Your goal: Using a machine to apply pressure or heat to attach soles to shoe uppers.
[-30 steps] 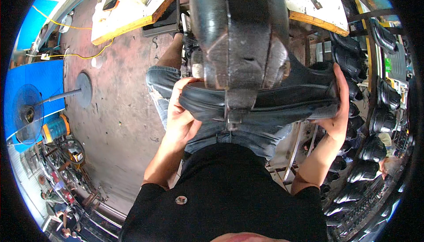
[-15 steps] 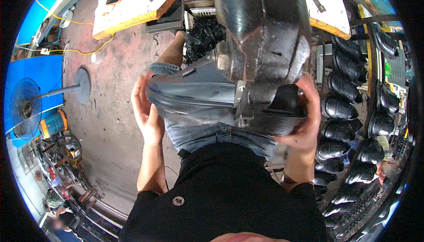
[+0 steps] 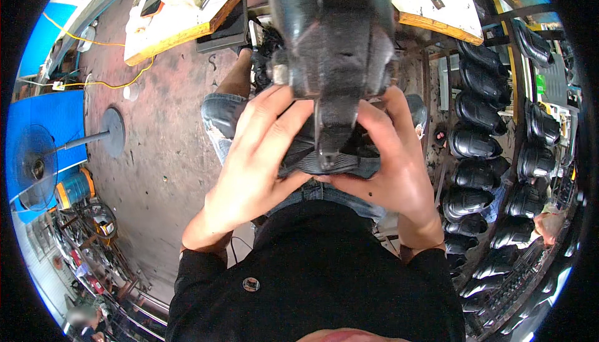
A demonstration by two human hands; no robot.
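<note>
A black shoe, largely hidden from above, is held between the left hand and the right hand, its dark, finely ribbed near part showing between the thumbs and fingers of both hands.

The left hand and right hand curl their fingers, thumbs close together, both arms bent.

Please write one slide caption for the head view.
Left hand and right hand hold a black shoe at a dark machine.
</note>
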